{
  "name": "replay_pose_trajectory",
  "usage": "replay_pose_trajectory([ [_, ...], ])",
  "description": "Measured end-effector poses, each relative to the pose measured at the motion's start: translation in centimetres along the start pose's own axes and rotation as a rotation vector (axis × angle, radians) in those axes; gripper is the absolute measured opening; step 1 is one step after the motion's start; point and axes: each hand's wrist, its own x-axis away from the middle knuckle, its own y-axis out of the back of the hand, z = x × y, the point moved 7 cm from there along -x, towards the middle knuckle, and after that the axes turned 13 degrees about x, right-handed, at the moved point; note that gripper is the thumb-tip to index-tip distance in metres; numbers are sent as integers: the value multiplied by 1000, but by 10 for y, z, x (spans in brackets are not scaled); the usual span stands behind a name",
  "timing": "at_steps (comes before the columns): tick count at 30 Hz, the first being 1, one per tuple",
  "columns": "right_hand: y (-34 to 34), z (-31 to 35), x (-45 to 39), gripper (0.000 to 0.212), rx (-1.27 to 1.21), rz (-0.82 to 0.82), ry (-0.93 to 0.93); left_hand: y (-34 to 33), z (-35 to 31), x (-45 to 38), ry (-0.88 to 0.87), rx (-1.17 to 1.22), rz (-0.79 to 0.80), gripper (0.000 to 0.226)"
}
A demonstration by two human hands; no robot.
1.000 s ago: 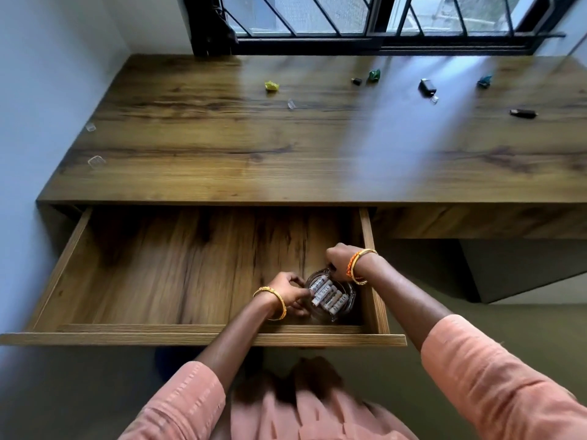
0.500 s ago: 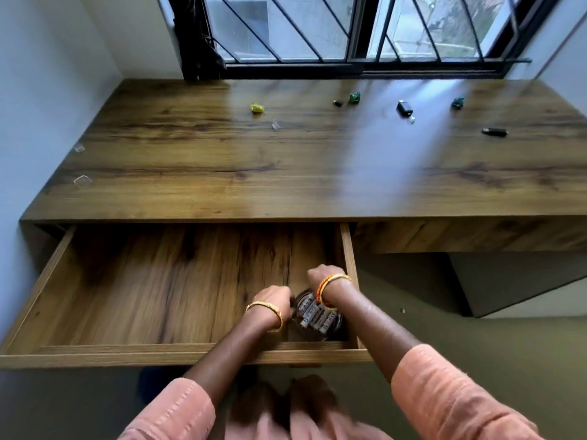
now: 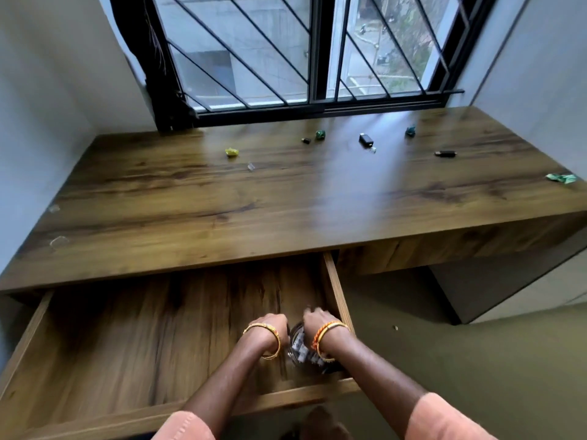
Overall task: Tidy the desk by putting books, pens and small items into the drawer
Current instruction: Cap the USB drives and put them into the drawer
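The wooden drawer (image 3: 336,290) under the desk (image 3: 286,201) stands pulled out. In its front right corner sits a round glass bowl (image 3: 300,352) with several small white cylinders inside. My left hand (image 3: 269,326) is curled against the bowl's left rim and my right hand (image 3: 317,319) against its right rim; the right fingers are blurred. The wrists hide much of the bowl. Small items lie along the desk's far side: a yellow wrapper (image 3: 231,152), a green crumpled piece (image 3: 320,134), a black lighter-like item (image 3: 365,139), a black stick (image 3: 445,153).
More bits on the desk: a teal crumpled piece (image 3: 410,131), a green wrapper (image 3: 561,178) at the right edge, clear plastic scraps (image 3: 58,241) at the left. A barred window (image 3: 311,58) backs the desk; walls close both sides. The rest of the drawer floor is bare wood.
The view has tilted up, so the window shows and the drawer sits lower. Both hands stay at the glass bowl in the drawer's front right corner; the right fingers have shifted slightly.
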Motion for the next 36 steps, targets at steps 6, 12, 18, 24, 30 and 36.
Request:
replay_pose_trajectory([
  [6, 118, -50, 17, 20, -575, -617, -46, 99, -66, 4, -214, 487, -341, 22],
  [12, 197, -184, -30, 14, -911, -892, -205, 163, -134, -39, -281, 701, -493, 17],
  [18, 258, -314, -118, 19, -869, -819, -308, 200, -217, -143, -178, 678, -547, 22],
  [24, 286, -378, -236, 28, -792, -577, -234, 214, -274, -244, -22, 785, -583, 32],
  [30, 304, -368, -301, 47, -684, -552, -224, 234, -285, -302, 45, 717, -618, 32],
  [36, 310, -364, -313, 49, -641, -572, -295, 236, -283, -316, 70, 571, -711, 31],
])
